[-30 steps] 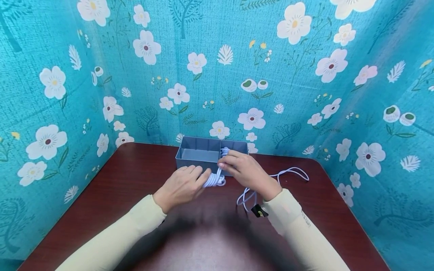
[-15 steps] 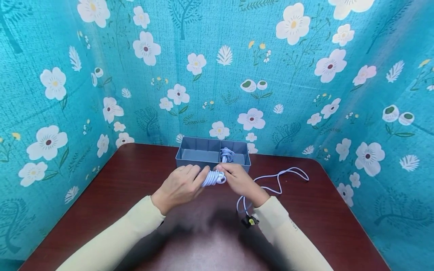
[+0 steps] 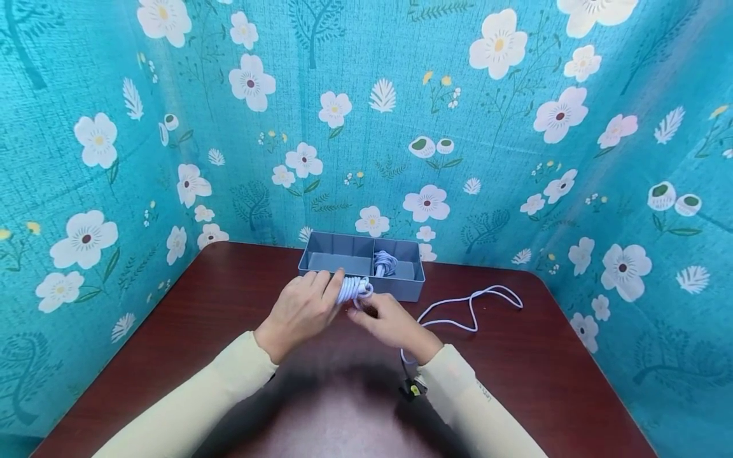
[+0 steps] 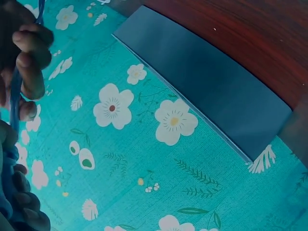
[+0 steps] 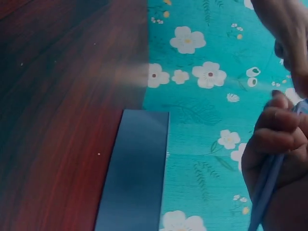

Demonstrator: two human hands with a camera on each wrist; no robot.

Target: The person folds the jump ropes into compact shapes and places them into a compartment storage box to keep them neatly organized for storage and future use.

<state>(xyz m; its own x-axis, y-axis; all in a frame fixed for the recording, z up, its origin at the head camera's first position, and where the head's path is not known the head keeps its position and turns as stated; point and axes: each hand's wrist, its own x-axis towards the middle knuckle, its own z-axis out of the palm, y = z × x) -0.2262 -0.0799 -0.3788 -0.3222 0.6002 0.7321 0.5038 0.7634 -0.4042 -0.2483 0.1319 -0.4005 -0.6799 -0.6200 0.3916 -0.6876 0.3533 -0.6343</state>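
My left hand [image 3: 302, 313] grips a bundle of pale lavender cord [image 3: 350, 290], wound in several tight turns that stick out past the thumb side. Just right of it, my right hand [image 3: 395, 323] holds the cord's free length between bent fingers, below the bundle's end. In the right wrist view the strand [image 5: 269, 185] runs through that hand's curled fingers. From there the loose tail [image 3: 472, 305] trails in a long loop over the table to the right. Behind both hands, a second wound cord [image 3: 385, 263] lies in the box's right compartment.
A grey-blue box [image 3: 401, 290] with a divider stands at the back of the dark red-brown table [image 3: 229, 286], its left compartment larger than its right. A teal flowered cloth [image 3: 355, 146] hangs behind and along both sides.
My right hand has come down and left from over the box to below the bundle's end, carrying the strand round. The bundle has tipped slightly upward in my left hand, which stays nearly in place.
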